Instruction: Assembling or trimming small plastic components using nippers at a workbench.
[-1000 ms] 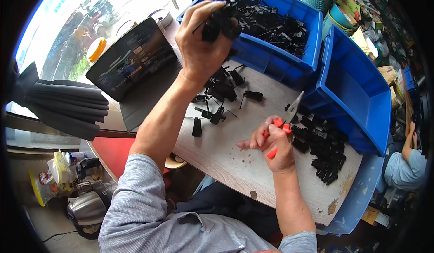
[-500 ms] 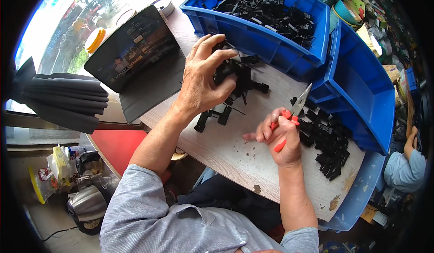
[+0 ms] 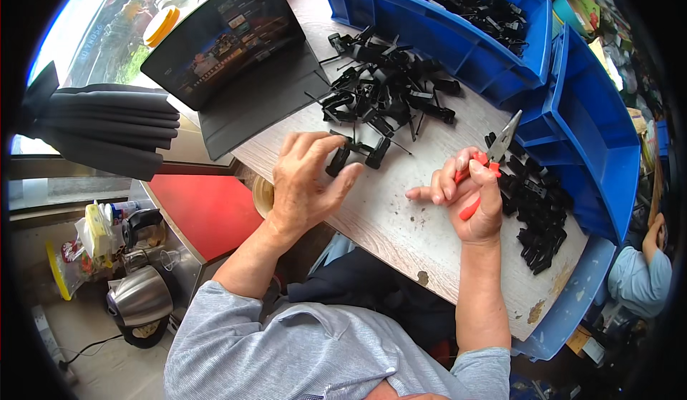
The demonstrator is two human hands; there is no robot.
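My right hand is closed around long-nose pliers with red handles, their metal jaws pointing up and away. My left hand is open over the table's near edge, thumb and fingers apart. Between and just past its fingertips lies a black plastic part; whether they touch it I cannot tell. Beyond that, a loose pile of black plastic parts with thin stems spreads over the table. To the right of the pliers sits a second heap of smaller black pieces.
A blue bin full of black parts stands at the back, with another blue bin at its right. A tablet in a dark case leans at the far left. An electric kettle is at lower left. Another person's sleeve shows at far right.
My left hand has drawn back from the black pile toward the near edge, uncovering the parts. The view has shifted slightly; my right hand still holds the pliers.
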